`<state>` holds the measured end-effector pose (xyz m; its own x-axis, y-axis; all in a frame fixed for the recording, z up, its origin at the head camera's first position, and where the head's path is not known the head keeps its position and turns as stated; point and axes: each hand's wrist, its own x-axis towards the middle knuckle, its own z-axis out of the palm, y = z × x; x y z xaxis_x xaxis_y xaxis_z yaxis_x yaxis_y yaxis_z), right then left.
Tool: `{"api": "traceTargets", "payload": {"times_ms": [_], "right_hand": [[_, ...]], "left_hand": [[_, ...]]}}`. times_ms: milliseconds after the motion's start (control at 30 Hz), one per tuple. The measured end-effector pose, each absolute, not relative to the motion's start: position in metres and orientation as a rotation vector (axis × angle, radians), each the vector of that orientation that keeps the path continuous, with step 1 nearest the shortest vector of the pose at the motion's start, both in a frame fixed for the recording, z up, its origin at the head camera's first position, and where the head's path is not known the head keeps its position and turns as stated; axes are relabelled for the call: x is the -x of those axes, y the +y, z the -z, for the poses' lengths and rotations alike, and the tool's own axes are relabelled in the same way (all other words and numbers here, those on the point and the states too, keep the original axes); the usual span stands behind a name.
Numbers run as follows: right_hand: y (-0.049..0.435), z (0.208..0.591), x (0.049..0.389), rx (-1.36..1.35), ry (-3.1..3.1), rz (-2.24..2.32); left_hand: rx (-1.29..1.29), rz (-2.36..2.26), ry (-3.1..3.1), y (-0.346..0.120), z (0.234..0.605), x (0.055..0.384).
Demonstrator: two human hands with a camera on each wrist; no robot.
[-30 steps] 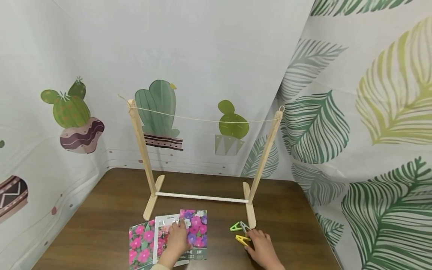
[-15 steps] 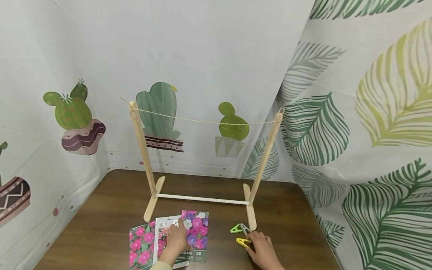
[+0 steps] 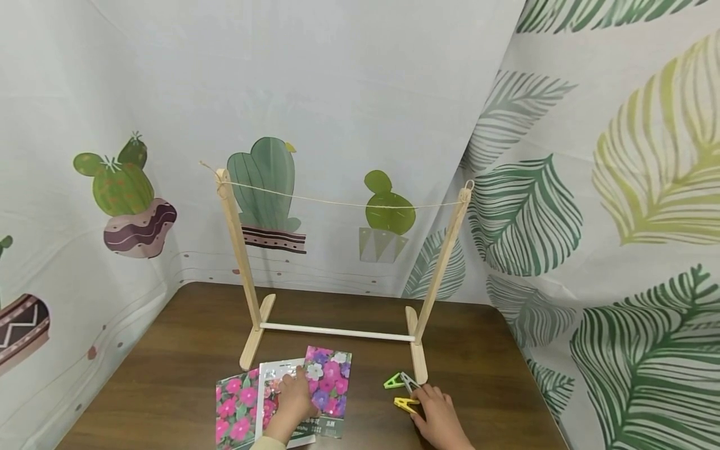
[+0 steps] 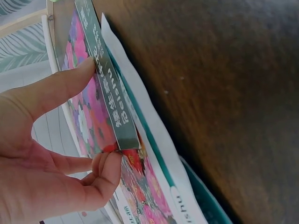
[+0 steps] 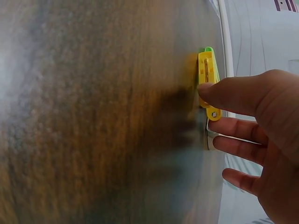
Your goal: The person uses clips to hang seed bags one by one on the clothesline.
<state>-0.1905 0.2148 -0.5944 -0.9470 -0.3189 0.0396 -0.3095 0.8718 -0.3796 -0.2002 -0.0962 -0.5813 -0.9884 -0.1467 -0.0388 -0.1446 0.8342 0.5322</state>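
Observation:
My left hand (image 3: 295,400) pinches the purple-and-pink flower seed packet (image 3: 333,384). In the left wrist view, its thumb lies on the printed face and its curled fingers meet the corner. Beneath this packet lies a white-bordered flower packet (image 3: 266,400), overlapping a pink flower packet (image 3: 236,409) on the left. Over on the right, my right hand (image 3: 440,415) rests by a yellow clothespin (image 3: 405,405). In the right wrist view, the thumb touches the yellow clothespin (image 5: 208,77) and the fingers stay extended. Beyond it lie a green clothespin (image 3: 392,381) and a grey clothespin (image 3: 410,380).
A wooden stand (image 3: 239,262) rises from the brown table (image 3: 174,362) behind both hands. A thin string (image 3: 337,201) spans its two posts, and a white rod (image 3: 337,330) joins its feet. Printed cloth (image 3: 337,94) hangs behind.
The purple-and-pink packet has slid slightly right and turned clockwise over the white-bordered one. My right hand and the clothespins have stayed in place; the head view has shifted slightly.

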Motion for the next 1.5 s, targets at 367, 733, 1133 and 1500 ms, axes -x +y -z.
{"api": "traceTargets", "payload": {"times_ms": [367, 733, 1133, 1500], "right_hand": [[0.215, 0.59, 0.189, 0.531, 3.002, 0.607], [0.215, 0.581, 0.187, 0.62, 3.05, 0.672], [0.211, 0.575, 0.191, 0.707, 3.133, 0.645], [0.21, 0.565, 0.191, 0.757, 3.155, 0.712]], "left_hand": [[-0.147, 0.899, -2.916, -0.098, 0.586, 0.194], [-0.048, 1.214, -2.794, -0.103, 0.581, 0.189], [-0.034, 1.534, -2.701, -0.11, 0.575, 0.196], [-0.032, 1.646, -2.648, -0.111, 0.575, 0.198]]}}
